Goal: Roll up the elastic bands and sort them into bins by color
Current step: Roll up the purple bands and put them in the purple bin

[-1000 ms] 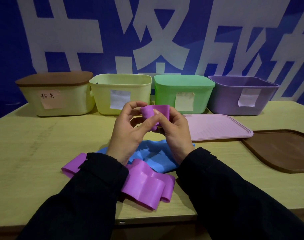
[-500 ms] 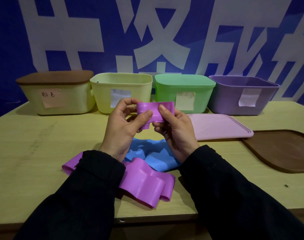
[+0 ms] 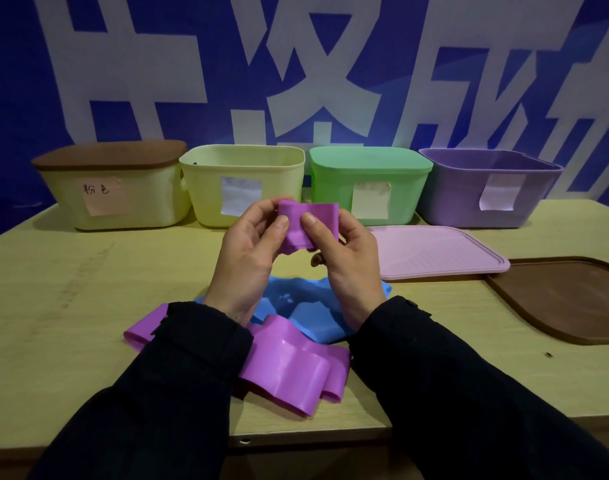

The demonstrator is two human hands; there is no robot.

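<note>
A small rolled purple band [image 3: 310, 216] is held above the table's middle. My left hand [image 3: 247, 251] pinches its left side and my right hand [image 3: 351, 258] pinches its right side, both thumbs on the front. Below my wrists a loose purple band [image 3: 289, 368] lies crumpled near the front edge. A blue band [image 3: 306, 306] lies flat behind it. Four bins stand in a row at the back: a cream bin with a brown lid [image 3: 112, 192], an open yellow-green bin [image 3: 244, 178], a green bin with a lid [image 3: 368, 181] and an open purple bin [image 3: 486, 185].
A pink lid [image 3: 434, 254] lies flat on the table in front of the purple bin. A brown lid [image 3: 566, 299] lies to its right near the table's edge. Each bin carries a paper label. A blue and white wall stands behind the bins.
Both hands have turned the purple roll. It now faces me flatter and wider, held slightly higher, with both thumbs side by side on its front.
</note>
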